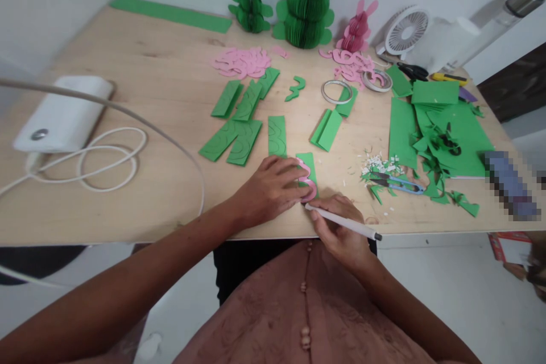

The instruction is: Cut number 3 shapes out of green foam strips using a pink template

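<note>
My left hand (273, 190) lies with fingers stretched over a pink paper cutout (311, 189), shaped like a 3, and presses it onto a folded green paper strip (313, 165). Part of the cutout is hidden under those fingers. My right hand (343, 230) is closed around a white pen (341, 219), its tip down at the lower edge of the pink cutout. Just beyond my left hand is a green strip (277, 135) with curved outlines drawn on it. More marked green strips (244, 142) lie to the left, and a green cutout (296, 89) sits farther back.
Pink cutouts (243, 62) are heaped behind. Blue-handled snips (396, 182) rest among paper scraps at right, beside green sheets (464, 142). Tape rolls (336, 92), paper honeycomb figures (307, 8) and a small fan (407, 31) stand farther back. A white power bank (63, 114) with cable is at left.
</note>
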{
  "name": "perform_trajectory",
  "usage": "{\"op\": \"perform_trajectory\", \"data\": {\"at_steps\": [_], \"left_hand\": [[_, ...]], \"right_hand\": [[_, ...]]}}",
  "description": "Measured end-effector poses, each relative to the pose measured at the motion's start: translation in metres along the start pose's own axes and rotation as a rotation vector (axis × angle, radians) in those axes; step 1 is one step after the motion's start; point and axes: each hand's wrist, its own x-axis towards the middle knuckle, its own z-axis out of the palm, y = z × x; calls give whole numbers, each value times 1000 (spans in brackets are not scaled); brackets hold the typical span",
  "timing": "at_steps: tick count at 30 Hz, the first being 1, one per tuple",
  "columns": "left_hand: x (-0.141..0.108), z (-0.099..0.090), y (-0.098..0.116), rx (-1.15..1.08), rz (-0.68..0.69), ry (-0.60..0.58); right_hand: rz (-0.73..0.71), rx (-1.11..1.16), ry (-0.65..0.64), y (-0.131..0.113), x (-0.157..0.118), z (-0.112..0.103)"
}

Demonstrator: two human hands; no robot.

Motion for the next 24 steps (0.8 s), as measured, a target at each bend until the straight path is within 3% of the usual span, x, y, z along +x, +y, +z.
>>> {"op": "perform_trajectory", "data": {"at_steps": [11,18,24], "left_hand": [[0,0,1,-5,-1,19],[0,-1,0,-20,-7,-8],[-2,0,-1,-19,-8,-25]], "right_hand": [[1,38,60,-4,3,-3],[118,-9,98,0,2,-13],[129,-18,134,6,0,-11]]}}
